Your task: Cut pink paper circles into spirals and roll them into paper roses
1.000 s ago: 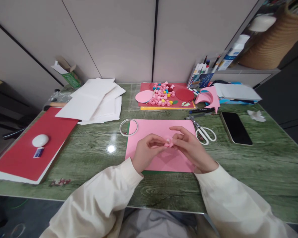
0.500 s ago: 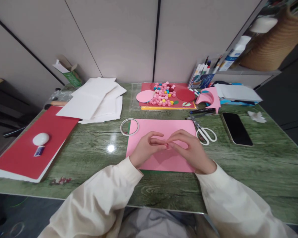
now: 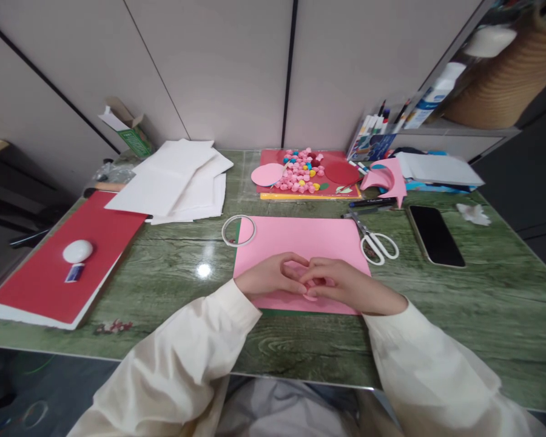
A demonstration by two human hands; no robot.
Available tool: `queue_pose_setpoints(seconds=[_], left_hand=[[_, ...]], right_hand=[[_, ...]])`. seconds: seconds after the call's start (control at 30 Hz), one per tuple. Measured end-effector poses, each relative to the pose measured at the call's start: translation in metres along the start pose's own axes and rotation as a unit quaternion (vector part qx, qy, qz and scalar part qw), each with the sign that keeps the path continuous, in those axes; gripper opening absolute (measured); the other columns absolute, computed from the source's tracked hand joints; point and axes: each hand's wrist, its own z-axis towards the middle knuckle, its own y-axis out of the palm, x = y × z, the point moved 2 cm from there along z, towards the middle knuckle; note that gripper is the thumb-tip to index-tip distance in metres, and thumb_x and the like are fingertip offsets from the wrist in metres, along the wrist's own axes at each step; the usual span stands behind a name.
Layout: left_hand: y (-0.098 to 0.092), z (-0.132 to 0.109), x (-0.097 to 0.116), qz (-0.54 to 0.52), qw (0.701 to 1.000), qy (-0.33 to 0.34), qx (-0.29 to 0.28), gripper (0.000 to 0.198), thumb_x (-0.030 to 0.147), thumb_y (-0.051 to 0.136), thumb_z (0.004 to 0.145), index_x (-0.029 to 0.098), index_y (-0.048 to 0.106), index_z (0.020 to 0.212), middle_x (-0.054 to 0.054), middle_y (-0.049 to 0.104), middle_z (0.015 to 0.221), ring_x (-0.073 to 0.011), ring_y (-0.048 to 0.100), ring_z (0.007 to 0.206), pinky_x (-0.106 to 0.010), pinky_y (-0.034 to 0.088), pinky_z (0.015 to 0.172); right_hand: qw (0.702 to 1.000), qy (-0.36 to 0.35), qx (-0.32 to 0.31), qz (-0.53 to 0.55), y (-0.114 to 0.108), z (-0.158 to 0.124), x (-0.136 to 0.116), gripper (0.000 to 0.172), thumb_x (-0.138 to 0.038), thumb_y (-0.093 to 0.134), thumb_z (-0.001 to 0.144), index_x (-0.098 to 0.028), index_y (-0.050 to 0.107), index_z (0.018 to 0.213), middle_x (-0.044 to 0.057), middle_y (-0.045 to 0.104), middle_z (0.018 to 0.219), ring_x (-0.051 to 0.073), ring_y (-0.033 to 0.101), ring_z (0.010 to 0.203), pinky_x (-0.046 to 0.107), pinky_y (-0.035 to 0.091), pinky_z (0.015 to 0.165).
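My left hand (image 3: pixel 275 276) and my right hand (image 3: pixel 341 284) meet at the fingertips over a pink sheet (image 3: pixel 295 233). Between the fingertips is a small pink piece (image 3: pixel 308 290), mostly covered by the fingers, and both hands are closed on it. A roll of white tape (image 3: pixel 225 233) overlaps the sheet's upper left corner. Scissors with white handles (image 3: pixel 379 247) touch its right side. Beyond the sheet, many small pink, yellow and blue pieces (image 3: pixel 300 176) lie on a red sheet beside a pink disc (image 3: pixel 267 175).
At the left, white papers (image 3: pixel 164 182) overlap a red sheet (image 3: pixel 68 261) bearing a white ball (image 3: pixel 77 250) and a small tube (image 3: pixel 74 272). A phone (image 3: pixel 437 237) lies at the right. Pens in a holder (image 3: pixel 373 136) and a green box (image 3: pixel 134 138) stand at the back.
Both hands have moved slightly down toward me and their fingers have curled closer together around the small pink piece. The camera view has shifted a little.
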Motion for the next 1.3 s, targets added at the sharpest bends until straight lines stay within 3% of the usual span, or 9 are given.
queue_pose_setpoints(seconds=[0.1, 0.27, 0.43, 0.6, 0.77, 1.0, 1.1, 1.3], left_hand=[[-0.001, 0.001, -0.001, -0.052, 0.998, 0.014, 0.037, 0.053, 0.016, 0.076, 0.058, 0.015, 0.052, 0.105, -0.006, 0.068, 0.082, -0.0145, 0.065, 0.072, -0.03, 0.046, 0.074], [-0.001, 0.001, -0.002, -0.111, 0.993, 0.02, 0.046, 0.052, 0.017, 0.076, 0.059, 0.014, 0.054, 0.106, -0.011, 0.066, 0.094, -0.0157, 0.064, 0.077, -0.029, 0.044, 0.073], [0.003, 0.0, -0.002, -0.125, 0.991, 0.003, 0.054, 0.048, 0.017, 0.077, 0.059, 0.015, 0.056, 0.102, -0.006, 0.065, 0.087, -0.0119, 0.062, 0.07, -0.024, 0.042, 0.064], [0.003, 0.003, -0.005, -0.115, 0.992, 0.025, 0.048, 0.044, 0.017, 0.077, 0.059, 0.014, 0.057, 0.098, -0.005, 0.066, 0.084, -0.0102, 0.061, 0.067, -0.023, 0.042, 0.063], [0.0, 0.003, -0.008, -0.108, 0.994, 0.008, 0.005, 0.047, 0.013, 0.078, 0.055, 0.013, 0.057, 0.097, -0.006, 0.068, 0.081, -0.0134, 0.064, 0.073, -0.03, 0.047, 0.076], [0.0, 0.001, -0.005, -0.067, 0.998, -0.001, -0.012, 0.051, 0.014, 0.078, 0.054, 0.014, 0.055, 0.099, -0.006, 0.069, 0.081, -0.0151, 0.065, 0.071, -0.031, 0.048, 0.073], [0.0, 0.001, -0.004, -0.069, 0.998, -0.001, -0.001, 0.051, 0.014, 0.078, 0.054, 0.014, 0.055, 0.1, -0.006, 0.069, 0.08, -0.0144, 0.065, 0.071, -0.03, 0.048, 0.074], [0.0, 0.004, -0.007, -0.097, 0.994, 0.029, 0.048, 0.049, 0.013, 0.076, 0.058, 0.014, 0.055, 0.101, -0.007, 0.068, 0.086, -0.0127, 0.064, 0.074, -0.027, 0.045, 0.073]], right_hand=[[0.998, 0.025, 0.049, 0.008, -0.002, 0.001, 0.0, 0.012, -0.027, 0.057, 0.081, -0.023, 0.066, 0.089, 0.001, 0.056, 0.078, 0.015, 0.053, 0.073, 0.025, 0.039, 0.065], [0.993, 0.032, 0.11, 0.034, -0.006, 0.001, -0.006, 0.006, -0.022, 0.062, 0.076, -0.021, 0.063, 0.082, 0.0, 0.054, 0.076, 0.014, 0.051, 0.071, 0.026, 0.04, 0.066], [0.988, 0.028, 0.146, 0.042, -0.007, 0.002, -0.01, 0.007, -0.017, 0.064, 0.071, -0.019, 0.059, 0.074, -0.001, 0.053, 0.073, 0.013, 0.05, 0.069, 0.026, 0.04, 0.064], [0.989, 0.034, 0.136, 0.053, -0.006, 0.003, -0.008, 0.01, -0.017, 0.065, 0.069, -0.019, 0.056, 0.071, -0.001, 0.055, 0.072, 0.013, 0.049, 0.068, 0.026, 0.04, 0.063], [0.993, 0.038, 0.061, 0.091, -0.005, 0.0, -0.006, 0.014, -0.027, 0.069, 0.069, -0.02, 0.064, 0.08, 0.0, 0.057, 0.076, 0.015, 0.052, 0.072, 0.028, 0.042, 0.067], [0.994, 0.05, 0.022, 0.097, -0.005, -0.002, -0.003, 0.021, -0.037, 0.068, 0.071, -0.025, 0.071, 0.089, 0.001, 0.054, 0.076, 0.015, 0.052, 0.073, 0.028, 0.042, 0.065], [0.996, 0.043, 0.027, 0.076, -0.004, -0.001, 0.0, 0.018, -0.035, 0.068, 0.071, -0.025, 0.071, 0.085, 0.0, 0.053, 0.075, 0.015, 0.052, 0.073, 0.028, 0.041, 0.066], [0.994, 0.029, 0.095, 0.035, -0.008, 0.002, -0.001, 0.009, -0.027, 0.065, 0.074, -0.021, 0.067, 0.08, 0.002, 0.055, 0.078, 0.015, 0.052, 0.073, 0.028, 0.041, 0.066]])
